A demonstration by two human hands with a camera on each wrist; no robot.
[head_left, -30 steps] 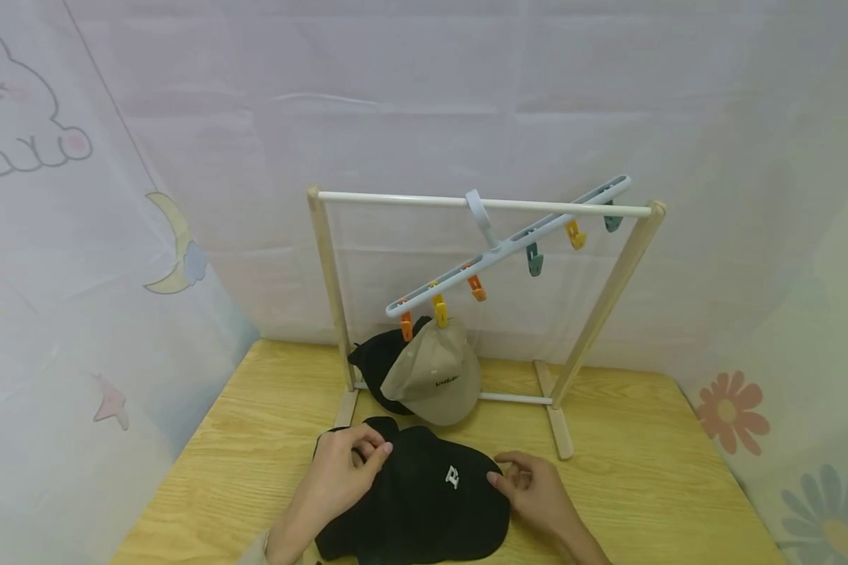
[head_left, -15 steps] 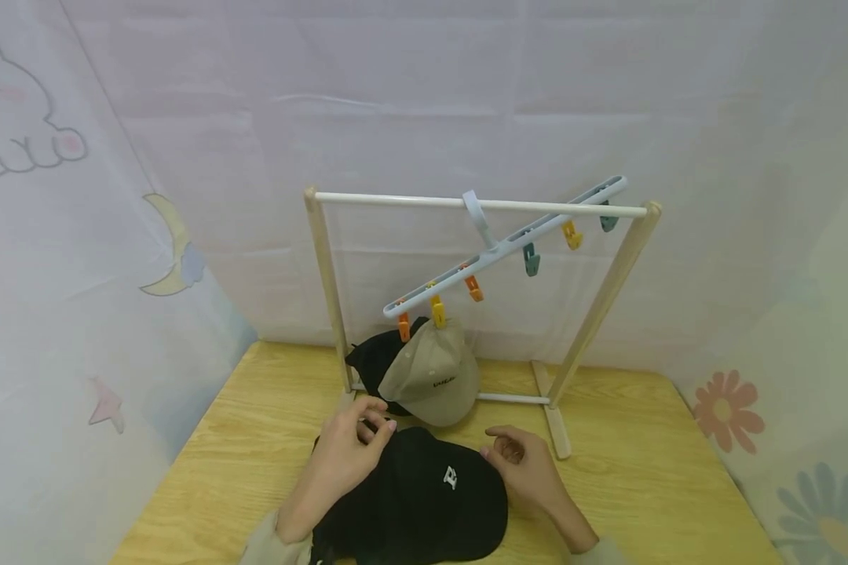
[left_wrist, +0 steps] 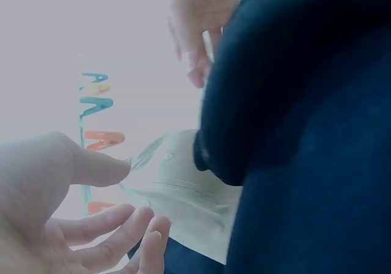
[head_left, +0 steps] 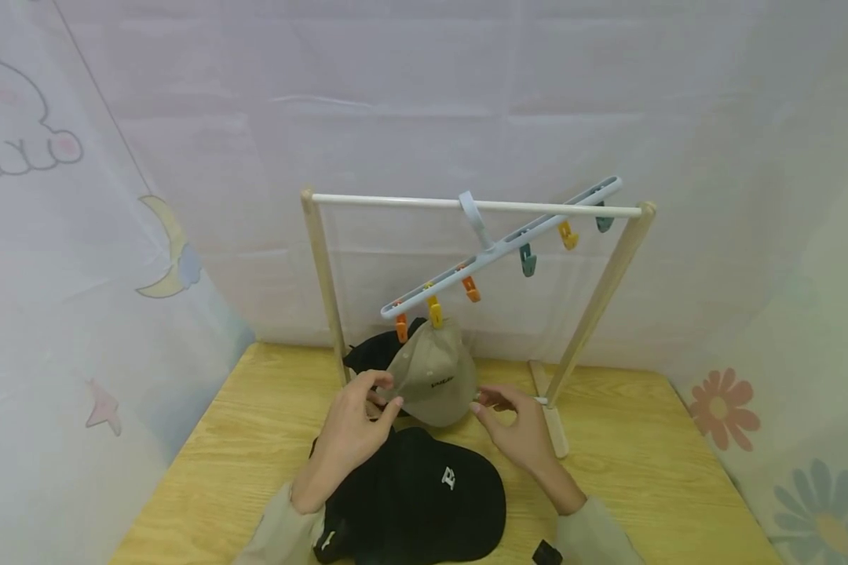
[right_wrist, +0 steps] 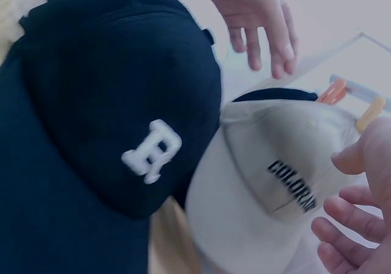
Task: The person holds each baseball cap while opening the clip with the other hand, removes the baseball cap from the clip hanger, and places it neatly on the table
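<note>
A black cap [head_left: 417, 502] with a white letter lies on the wooden table [head_left: 643, 471], its crown towards me. Above it a beige cap [head_left: 434, 373] hangs from a yellow clip [head_left: 436, 315] of the tilted pale blue clip hanger [head_left: 502, 243]. My left hand [head_left: 389, 392] hovers at the beige cap's left edge, fingers relaxed and holding nothing. My right hand [head_left: 484, 400] is just right of that cap, loosely curled and empty. The wrist views show the beige cap [right_wrist: 275, 188] between the right hand [right_wrist: 345, 191] and the left hand [left_wrist: 131, 194], beside the black cap [right_wrist: 104, 115].
A second black cap [head_left: 371, 357] hangs from an orange clip behind the beige one. The hanger hooks over the white bar of a wooden rack [head_left: 608, 290] at the table's back. Several other clips hang bare. Printed curtains close in on all sides.
Both hands have lifted off the black cap on the table and moved up and away from me to either side of the hanging beige cap. The black cap stays put.
</note>
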